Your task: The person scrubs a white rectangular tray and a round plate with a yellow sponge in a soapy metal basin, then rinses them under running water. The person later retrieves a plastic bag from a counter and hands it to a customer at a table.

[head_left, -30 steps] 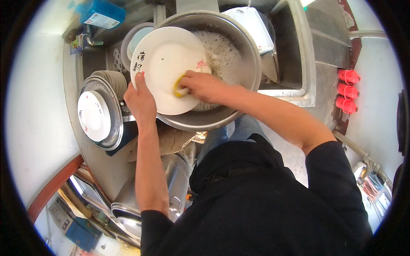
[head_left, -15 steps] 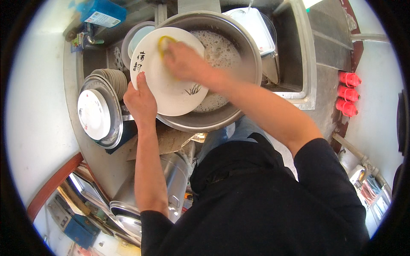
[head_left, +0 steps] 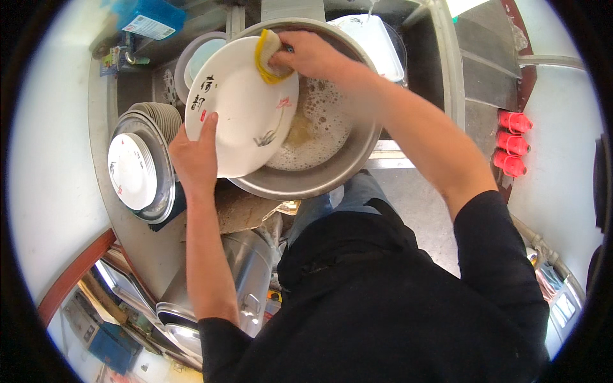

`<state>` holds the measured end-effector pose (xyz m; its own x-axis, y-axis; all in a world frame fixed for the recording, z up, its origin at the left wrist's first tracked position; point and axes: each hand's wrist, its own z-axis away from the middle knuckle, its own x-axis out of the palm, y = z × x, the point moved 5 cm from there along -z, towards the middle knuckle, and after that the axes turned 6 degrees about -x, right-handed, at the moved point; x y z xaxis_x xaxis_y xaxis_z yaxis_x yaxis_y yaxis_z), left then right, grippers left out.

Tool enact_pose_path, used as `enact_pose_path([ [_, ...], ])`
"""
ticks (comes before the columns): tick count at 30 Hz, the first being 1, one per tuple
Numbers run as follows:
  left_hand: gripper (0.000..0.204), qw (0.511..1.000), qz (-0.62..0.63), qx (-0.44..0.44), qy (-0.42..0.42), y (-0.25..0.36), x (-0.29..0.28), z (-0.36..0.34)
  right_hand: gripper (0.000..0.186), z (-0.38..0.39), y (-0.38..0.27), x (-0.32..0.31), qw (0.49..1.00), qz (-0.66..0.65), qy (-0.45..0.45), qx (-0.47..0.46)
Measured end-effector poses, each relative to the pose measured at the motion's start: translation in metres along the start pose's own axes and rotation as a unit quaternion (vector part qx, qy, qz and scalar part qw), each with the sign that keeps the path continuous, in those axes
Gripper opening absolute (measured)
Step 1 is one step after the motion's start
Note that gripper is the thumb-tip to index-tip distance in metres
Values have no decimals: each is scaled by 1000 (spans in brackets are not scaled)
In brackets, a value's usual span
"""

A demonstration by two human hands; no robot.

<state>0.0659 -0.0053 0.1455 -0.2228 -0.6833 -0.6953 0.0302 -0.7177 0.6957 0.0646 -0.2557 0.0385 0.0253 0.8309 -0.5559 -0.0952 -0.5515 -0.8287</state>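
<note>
A large white plate (head_left: 239, 121) with dark painted characters and a small plant motif is tilted over a big metal basin (head_left: 300, 184). My left hand (head_left: 195, 153) grips its lower left edge, thumb on top of the rim. At the plate's upper right edge, my right hand (head_left: 306, 54) is closed round a yellow-edged, pale cleaning cloth or sponge (head_left: 271, 57) that touches the plate. Foamy, brownish water (head_left: 322, 124) fills the basin beneath. The plate hides part of the basin's left side.
On the left, a metal tray (head_left: 167, 191) holds small white plates (head_left: 131, 171) beside stacked plates (head_left: 158, 118). Bowls (head_left: 207, 54) sit in the left sink; a white rectangular tub (head_left: 373, 48) is at the right sink under running water. Red objects (head_left: 514, 143) line the right side.
My right hand has moved the cloth up and right, from the plate's middle to its upper edge. The plate now tilts more steeply, and its red flower shows.
</note>
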Motion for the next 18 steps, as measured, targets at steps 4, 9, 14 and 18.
enact_pose_path([
  [4, 31, 998, -15, 37, -44, 15, -6, -6, 28, 7, -102, -31, 980, -23, -83, -179],
  [9, 29, 983, -125, 121, -62, 59, -28, 7, 22, 22, -158, -47, 935, 119, -128, -309],
  [14, 33, 986, 13, 163, 35, 69, -89, 11, 25, 21, -111, -82, 962, -207, -147, -95],
  [18, 40, 958, 240, 52, 149, 70, -118, 12, 44, 41, -106, -47, 798, -594, -95, 31],
])
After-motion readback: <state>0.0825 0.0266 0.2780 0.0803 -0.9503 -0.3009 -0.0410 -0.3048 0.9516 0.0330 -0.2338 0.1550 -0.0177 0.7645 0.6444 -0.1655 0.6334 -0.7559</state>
